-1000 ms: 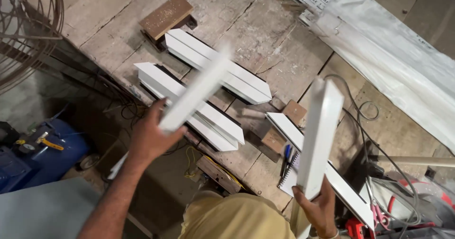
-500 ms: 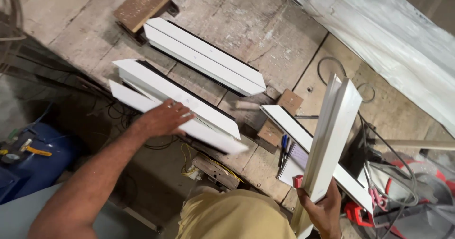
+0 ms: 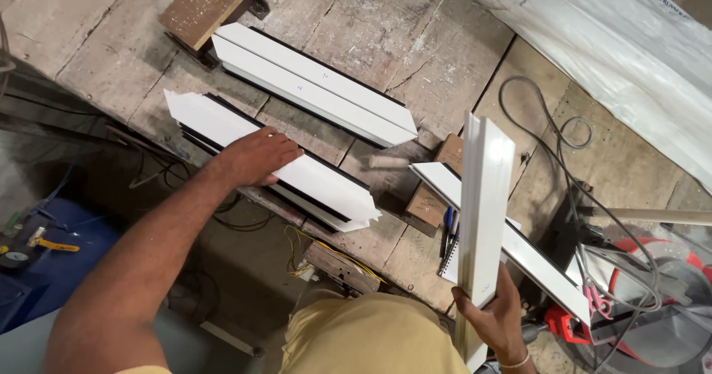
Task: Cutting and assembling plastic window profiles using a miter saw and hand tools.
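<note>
My left hand (image 3: 256,155) rests palm down on the near stack of white mitred profile pieces (image 3: 326,188) lying on the worn wooden workbench (image 3: 371,47). My right hand (image 3: 498,318) grips the lower end of another white profile piece (image 3: 483,218), held upright and tilted slightly away from me. A second pair of white profile pieces (image 3: 311,84) lies farther back on the bench. One more white piece (image 3: 534,259) lies at the right, under the held one.
A brown wooden block (image 3: 208,3) sits at the back left. A small cardboard box (image 3: 434,196) and pens (image 3: 447,229) lie near the bench edge. A grey cable (image 3: 549,136) loops right. A red mitre saw (image 3: 653,307) stands at lower right; plastic sheeting (image 3: 615,55) covers the upper right.
My left hand has brought its white piece down onto the near stack and now lies flat on it. My right hand keeps its piece upright, shifted slightly.
</note>
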